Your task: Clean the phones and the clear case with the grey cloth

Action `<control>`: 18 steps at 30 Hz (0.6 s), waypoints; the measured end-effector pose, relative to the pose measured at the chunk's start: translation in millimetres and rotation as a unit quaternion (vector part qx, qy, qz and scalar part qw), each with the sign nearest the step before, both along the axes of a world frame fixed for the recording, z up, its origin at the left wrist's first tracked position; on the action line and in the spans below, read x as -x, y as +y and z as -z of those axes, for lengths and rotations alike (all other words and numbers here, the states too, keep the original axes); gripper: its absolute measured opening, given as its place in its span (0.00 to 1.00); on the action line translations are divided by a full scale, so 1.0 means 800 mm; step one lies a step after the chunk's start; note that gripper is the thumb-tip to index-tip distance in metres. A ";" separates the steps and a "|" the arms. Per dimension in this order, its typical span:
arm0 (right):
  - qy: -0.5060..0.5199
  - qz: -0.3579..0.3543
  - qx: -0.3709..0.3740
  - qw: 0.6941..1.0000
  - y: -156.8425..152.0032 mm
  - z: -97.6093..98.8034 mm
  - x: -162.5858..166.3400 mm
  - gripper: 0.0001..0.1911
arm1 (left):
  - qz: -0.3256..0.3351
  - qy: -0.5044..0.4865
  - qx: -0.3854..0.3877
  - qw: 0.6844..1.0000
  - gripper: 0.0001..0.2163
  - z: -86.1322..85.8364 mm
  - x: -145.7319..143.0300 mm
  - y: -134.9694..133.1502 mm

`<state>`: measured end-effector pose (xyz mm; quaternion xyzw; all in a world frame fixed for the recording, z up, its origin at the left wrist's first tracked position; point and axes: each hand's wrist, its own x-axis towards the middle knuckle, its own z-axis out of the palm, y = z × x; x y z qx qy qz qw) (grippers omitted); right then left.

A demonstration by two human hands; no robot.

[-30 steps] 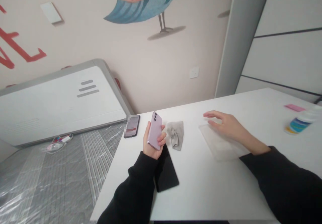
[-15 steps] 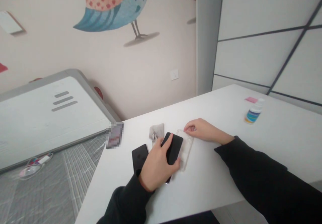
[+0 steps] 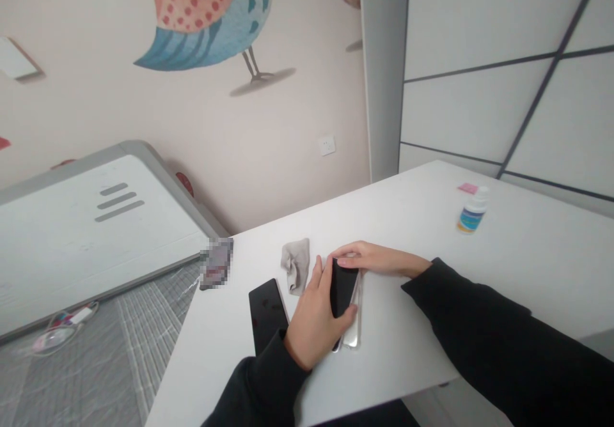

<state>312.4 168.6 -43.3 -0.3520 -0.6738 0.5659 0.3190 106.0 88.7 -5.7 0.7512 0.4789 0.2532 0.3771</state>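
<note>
My left hand (image 3: 319,321) is wrapped around a black smartphone (image 3: 343,289), fingers along its left side and thumb on the right. Under the phone and showing past its right edge lies a clear phone case (image 3: 354,334). At the far end of the phone, my right hand (image 3: 362,257) is closed over the top edge, touching the phone; its fingertips are partly hidden. Whether the phone sits inside the case cannot be made out. A second dark phone (image 3: 268,315) lies left of my left hand, partly covered by the sleeve. Behind them is a crumpled grey cloth (image 3: 296,264).
On the white table (image 3: 393,357), a bottle with a blue label (image 3: 472,213) stands far right beside a pink slip (image 3: 467,188). A blurred-out item (image 3: 217,264) lies at the left corner. A white panelled bed end (image 3: 71,222) is left; a wall is behind.
My left hand has brought the smartphone right, over the clear case. My right hand has moved from the case's far corner onto the phone's top end. The view has shifted slightly.
</note>
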 end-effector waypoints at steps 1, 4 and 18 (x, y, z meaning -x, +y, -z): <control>0.005 -0.007 0.001 1.000 -0.001 -0.002 0.000 0.27 | -0.001 -0.011 0.004 1.000 0.45 0.001 -0.001 0.000; 0.020 -0.001 0.006 1.000 -0.002 -0.006 -0.001 0.29 | 0.002 -0.029 0.015 0.999 0.49 0.002 0.003 0.006; 0.143 0.089 0.011 0.986 -0.004 -0.010 0.006 0.29 | 0.019 -0.212 0.343 0.915 0.26 -0.015 0.055 0.030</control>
